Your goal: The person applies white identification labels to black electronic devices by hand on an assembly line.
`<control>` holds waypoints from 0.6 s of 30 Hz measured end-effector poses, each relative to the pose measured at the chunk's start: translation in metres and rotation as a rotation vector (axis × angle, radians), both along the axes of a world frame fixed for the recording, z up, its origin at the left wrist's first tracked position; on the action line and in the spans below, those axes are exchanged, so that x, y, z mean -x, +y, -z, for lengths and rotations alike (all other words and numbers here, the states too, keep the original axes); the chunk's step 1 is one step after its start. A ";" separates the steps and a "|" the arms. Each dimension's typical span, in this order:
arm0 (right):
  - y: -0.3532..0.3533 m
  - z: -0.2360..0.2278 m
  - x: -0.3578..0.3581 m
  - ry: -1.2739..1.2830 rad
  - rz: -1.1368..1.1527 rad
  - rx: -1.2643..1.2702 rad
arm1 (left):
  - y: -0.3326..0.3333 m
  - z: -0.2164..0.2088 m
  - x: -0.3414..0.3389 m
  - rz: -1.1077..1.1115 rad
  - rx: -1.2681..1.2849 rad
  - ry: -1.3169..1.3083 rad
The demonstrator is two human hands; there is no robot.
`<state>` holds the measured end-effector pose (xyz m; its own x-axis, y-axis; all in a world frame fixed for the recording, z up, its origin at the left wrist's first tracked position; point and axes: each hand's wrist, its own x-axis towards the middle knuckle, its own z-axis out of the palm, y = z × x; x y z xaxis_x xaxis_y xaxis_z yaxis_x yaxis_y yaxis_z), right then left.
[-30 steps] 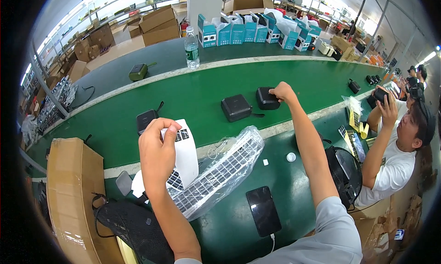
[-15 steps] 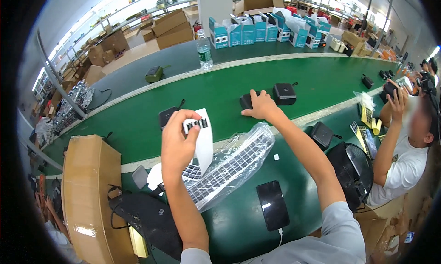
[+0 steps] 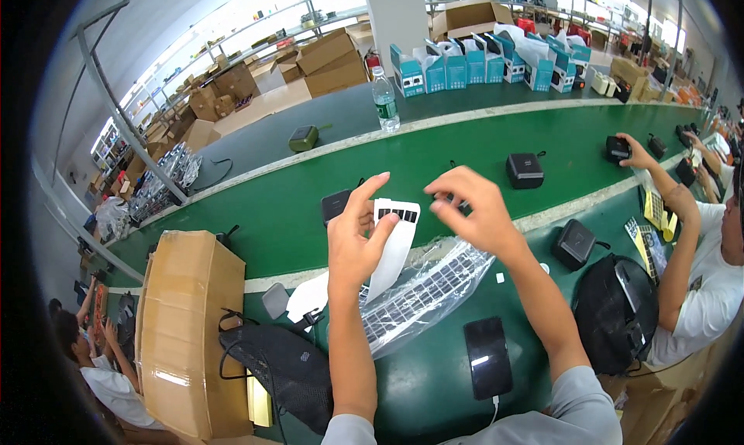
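Note:
My left hand (image 3: 358, 240) holds a white strip of backing paper with small black labels (image 3: 397, 247). Its thumb presses the strip while the index finger points up. The lower part of the strip trails down over a clear plastic bag of white sheets with dark grid-like labels (image 3: 422, 298). To the right of the strip hovers my right hand (image 3: 482, 216), thumb and fingers apart with nothing visible between them. Mostly hidden behind its fingers is a small dark object (image 3: 463, 206) on the green belt. A black box-shaped device (image 3: 335, 206) sits beyond my left hand.
Another black device (image 3: 525, 171) stands on the belt (image 3: 434, 147). On the bench lie a phone (image 3: 488, 360) with a cable, black bags (image 3: 271, 367) and a black device (image 3: 575, 243). A tall carton (image 3: 182, 329) stands left. A co-worker (image 3: 701, 243) sits right, one hand on a device.
My right hand has drawn back from the dark object on the belt, closer to the label strip. The view has shifted left. The co-worker's hand now reaches to a device on the belt.

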<state>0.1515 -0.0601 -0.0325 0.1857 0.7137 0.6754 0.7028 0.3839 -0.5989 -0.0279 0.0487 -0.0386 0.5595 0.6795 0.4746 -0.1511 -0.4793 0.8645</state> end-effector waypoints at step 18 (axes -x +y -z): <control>-0.003 0.008 0.016 -0.062 -0.043 -0.257 | -0.008 0.003 -0.005 0.121 -0.027 -0.071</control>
